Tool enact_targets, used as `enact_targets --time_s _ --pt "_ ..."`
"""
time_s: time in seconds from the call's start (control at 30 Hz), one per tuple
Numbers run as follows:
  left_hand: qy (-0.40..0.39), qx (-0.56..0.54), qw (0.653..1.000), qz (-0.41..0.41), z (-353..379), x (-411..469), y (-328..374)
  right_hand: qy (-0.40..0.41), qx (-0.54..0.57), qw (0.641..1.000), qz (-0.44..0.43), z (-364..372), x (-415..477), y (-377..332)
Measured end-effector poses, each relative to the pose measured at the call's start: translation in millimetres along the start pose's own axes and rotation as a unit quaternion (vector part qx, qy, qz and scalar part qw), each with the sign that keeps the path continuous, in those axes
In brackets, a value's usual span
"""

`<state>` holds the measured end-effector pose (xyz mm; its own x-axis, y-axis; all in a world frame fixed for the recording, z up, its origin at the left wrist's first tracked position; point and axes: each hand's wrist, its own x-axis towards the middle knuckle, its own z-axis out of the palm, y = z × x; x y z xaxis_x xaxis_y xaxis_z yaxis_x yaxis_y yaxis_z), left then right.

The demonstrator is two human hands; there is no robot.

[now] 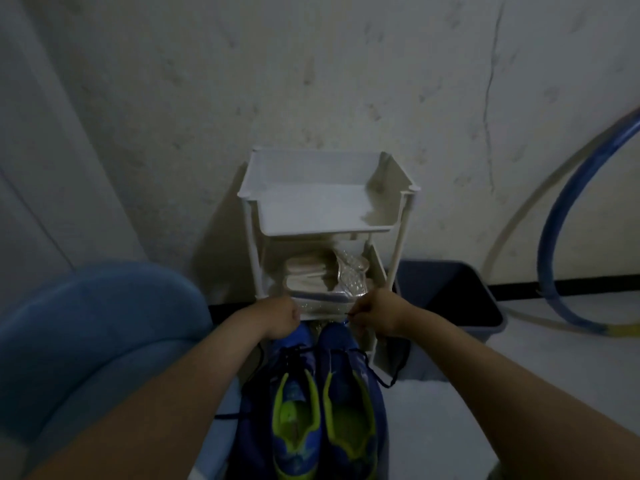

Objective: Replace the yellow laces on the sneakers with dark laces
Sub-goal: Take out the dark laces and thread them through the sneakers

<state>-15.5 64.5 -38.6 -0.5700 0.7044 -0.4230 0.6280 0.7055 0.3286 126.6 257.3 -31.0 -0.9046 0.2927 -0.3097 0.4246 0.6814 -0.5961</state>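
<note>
both forearms are reaching forward over two blue sneakers (325,403) sitting side by side, toes away, neon-green linings showing. dark laces (298,355) are running through the left shoe's eyelets, loose ends trailing to both sides. left hand (277,318) is sitting closed at the left toe; can't tell what it's gripping. right hand (377,315) is pinching a dark lace end above the right toe. white shelf rack (322,202) is standing just beyond, against the wall. dark bin (450,299) right, blue cushion (97,327) left.
</note>
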Motion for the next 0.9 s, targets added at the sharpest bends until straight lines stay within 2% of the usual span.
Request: enact_targets --time_s 0.17,0.33,0.47,0.53,0.67,0.9 --pt "-0.061 0.069 0.996 -0.014 9.8 10.4 2.9 -0.027 -0.056 0.998 0.007 13.9 16.4 13.0" --pt "0.013 0.038 0.999 0.023 26.3 15.6 8.8 -0.026 -0.038 0.999 0.011 24.7 18.5 16.9" --pt "-0.027 -0.041 0.999 -0.009 46.3 19.2 26.0 -0.008 -0.05 0.999 0.021 35.4 16.4 18.3" --pt "-0.04 -0.02 0.999 -0.03 57.7 21.3 30.5 -0.01 -0.057 0.998 0.029 40.0 16.7 17.8" --pt "-0.015 0.043 0.997 -0.062 71.6 24.4 36.9 -0.005 -0.086 0.996 0.031 46.5 18.8 18.5" --pt "-0.008 -0.098 0.988 -0.12 77.9 28.8 33.4 -0.017 -0.126 0.991 0.03 59.1 17.0 18.7"
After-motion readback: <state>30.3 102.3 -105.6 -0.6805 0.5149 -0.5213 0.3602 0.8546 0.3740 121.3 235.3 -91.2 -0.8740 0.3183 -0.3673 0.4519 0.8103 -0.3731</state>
